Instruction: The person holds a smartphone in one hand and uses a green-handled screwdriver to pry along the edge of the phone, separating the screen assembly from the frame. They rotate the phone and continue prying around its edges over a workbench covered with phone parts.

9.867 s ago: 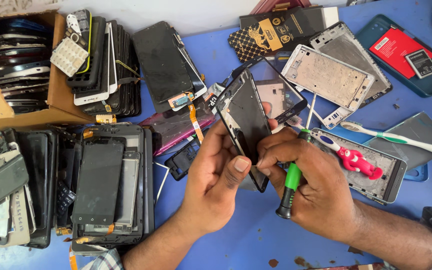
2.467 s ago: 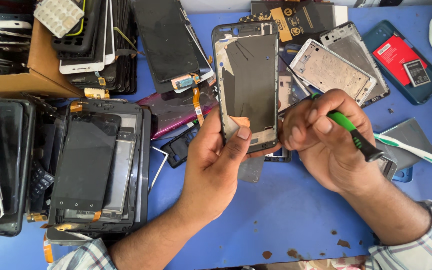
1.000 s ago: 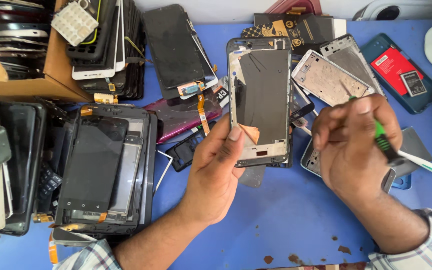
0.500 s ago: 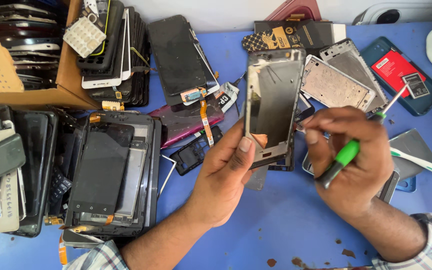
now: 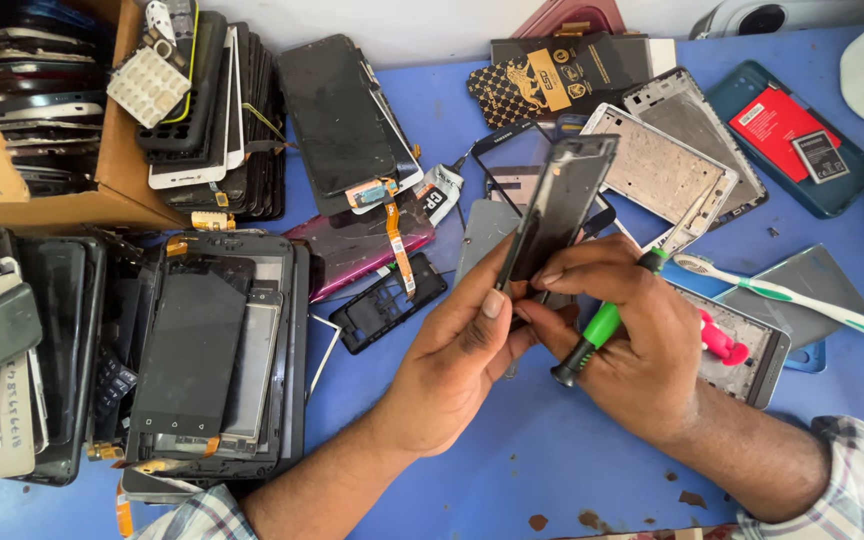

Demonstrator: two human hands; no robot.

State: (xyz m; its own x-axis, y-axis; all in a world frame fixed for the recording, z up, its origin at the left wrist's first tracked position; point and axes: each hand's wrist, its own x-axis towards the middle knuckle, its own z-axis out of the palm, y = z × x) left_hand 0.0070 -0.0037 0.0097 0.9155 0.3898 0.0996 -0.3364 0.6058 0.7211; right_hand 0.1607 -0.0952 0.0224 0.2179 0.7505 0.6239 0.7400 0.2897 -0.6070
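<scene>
My left hand (image 5: 457,360) grips a dark phone screen frame (image 5: 560,205) by its lower end, tilted so I see it nearly edge-on above the blue table (image 5: 512,470). My right hand (image 5: 632,340) holds a green-handled screwdriver (image 5: 602,325) across its palm while its fingertips pinch the bottom edge of the same frame. Both hands meet at the middle of the view, thumbs touching the frame's lower corner.
Stacks of phone screens and frames (image 5: 207,350) lie at the left beside a cardboard box (image 5: 62,120) of parts. Metal phone chassis (image 5: 662,170), a teal phone back with red battery (image 5: 787,135), a toothbrush (image 5: 787,295) and black screens (image 5: 337,115) crowd the far side.
The screen frame faced me flat in my left hand; it is now turned edge-on and lower. My right hand, screwdriver still in it, has come in and pinched the frame's bottom.
</scene>
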